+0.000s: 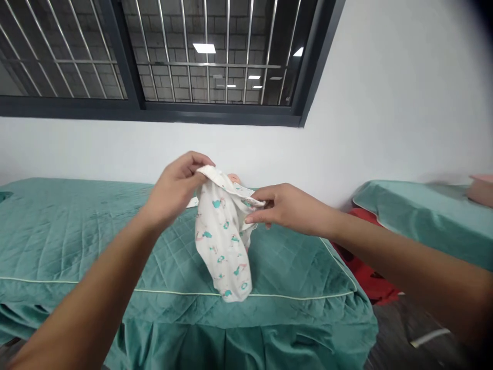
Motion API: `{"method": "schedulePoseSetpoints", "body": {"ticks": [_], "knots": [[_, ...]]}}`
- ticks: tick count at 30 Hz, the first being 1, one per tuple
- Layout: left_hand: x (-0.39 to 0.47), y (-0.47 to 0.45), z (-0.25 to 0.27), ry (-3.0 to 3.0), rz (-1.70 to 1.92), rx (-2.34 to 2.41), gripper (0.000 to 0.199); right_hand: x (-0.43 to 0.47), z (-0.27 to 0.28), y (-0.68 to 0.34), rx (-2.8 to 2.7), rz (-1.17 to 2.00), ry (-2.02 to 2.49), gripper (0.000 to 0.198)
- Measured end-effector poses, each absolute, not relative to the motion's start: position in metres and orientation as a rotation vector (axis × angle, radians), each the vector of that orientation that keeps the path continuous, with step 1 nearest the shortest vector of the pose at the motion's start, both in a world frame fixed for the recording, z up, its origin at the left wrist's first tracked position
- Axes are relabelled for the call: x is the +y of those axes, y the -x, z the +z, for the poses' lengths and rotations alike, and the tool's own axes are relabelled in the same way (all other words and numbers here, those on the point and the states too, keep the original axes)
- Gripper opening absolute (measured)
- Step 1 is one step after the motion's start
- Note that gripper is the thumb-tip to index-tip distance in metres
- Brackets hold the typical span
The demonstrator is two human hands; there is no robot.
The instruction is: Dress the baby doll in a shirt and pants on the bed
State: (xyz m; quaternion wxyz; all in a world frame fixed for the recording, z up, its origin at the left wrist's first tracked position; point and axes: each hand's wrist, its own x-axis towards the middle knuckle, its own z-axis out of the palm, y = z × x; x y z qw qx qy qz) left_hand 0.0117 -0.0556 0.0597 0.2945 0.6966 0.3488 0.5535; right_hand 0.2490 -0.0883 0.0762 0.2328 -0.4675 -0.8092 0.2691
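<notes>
A white baby garment [223,241] with a small green and pink print hangs in front of me, above the bed's near edge. My left hand [183,180] pinches its upper left edge between thumb and fingers. On the right side, my right hand [283,208] grips another part of the edge, and the fabric sags in a fold between the two. Behind the cloth a small skin-coloured rounded thing [233,178], perhaps a doll's head, peeks out; the rest of it is hidden. A small white piece [192,202] lies by my left wrist, partly covered.
A quilted green cover [96,241] with pale piping lies over the bed. To the right stands another green-covered surface [423,210] with a pink box [481,190]. Red fabric [370,267] lies between them. A barred window [215,61] is set in the white wall behind.
</notes>
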Motion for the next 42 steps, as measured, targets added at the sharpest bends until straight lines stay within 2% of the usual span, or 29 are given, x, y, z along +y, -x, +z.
{"method": "schedulePoseSetpoints", "body": {"ticks": [5,10,12,14,19,22,24,27,29,32,34,38,42], "knots": [[-0.056,0.001,0.076,-1.842,1.549,0.905,0.017,-0.097,0.103,-0.239,-2.289,0.553,1.172,0.023],[-0.08,-0.011,0.077,-1.974,1.261,0.869,0.035,-0.089,0.105,-0.226,-2.118,0.475,1.087,0.024],[-0.087,-0.022,0.07,-1.981,1.114,0.865,0.039,-0.084,0.095,-0.221,-2.022,0.547,1.087,0.025],[-0.086,-0.031,0.058,-1.904,1.039,0.838,0.034,-0.078,0.081,-0.221,-1.936,0.671,1.061,0.024],[-0.053,-0.033,0.019,-1.395,1.255,0.693,0.023,-0.063,0.049,-0.239,-1.966,1.105,1.009,0.031],[-0.041,-0.035,-0.002,-1.159,1.259,0.591,0.027,-0.051,0.031,-0.245,-1.885,1.196,1.034,0.037],[-0.041,-0.04,-0.013,-1.17,1.101,0.586,0.031,-0.042,0.022,-0.242,-1.664,1.159,0.983,0.037],[-0.046,-0.044,-0.027,-1.405,0.711,0.586,0.026,-0.032,0.011,-0.236,-1.368,1.143,0.871,0.036],[-0.046,-0.041,-0.033,-1.497,0.586,0.572,0.025,-0.03,0.003,-0.236,-1.312,1.212,0.854,0.036],[-0.038,-0.033,-0.042,-1.335,0.856,0.586,0.02,-0.034,-0.018,-0.242,-1.417,1.326,0.931,0.036],[-0.033,-0.032,-0.047,-1.181,1.04,0.566,0.023,-0.04,-0.033,-0.245,-1.6,1.429,0.988,0.035],[-0.031,-0.04,-0.056,-1.067,1.111,0.552,0.044,-0.052,-0.049,-0.24,-1.901,1.644,1.034,0.034],[-0.038,-0.043,-0.063,-1.049,1.113,0.598,0.051,-0.051,-0.044,-0.238,-1.731,1.585,1.024,0.031]]}}
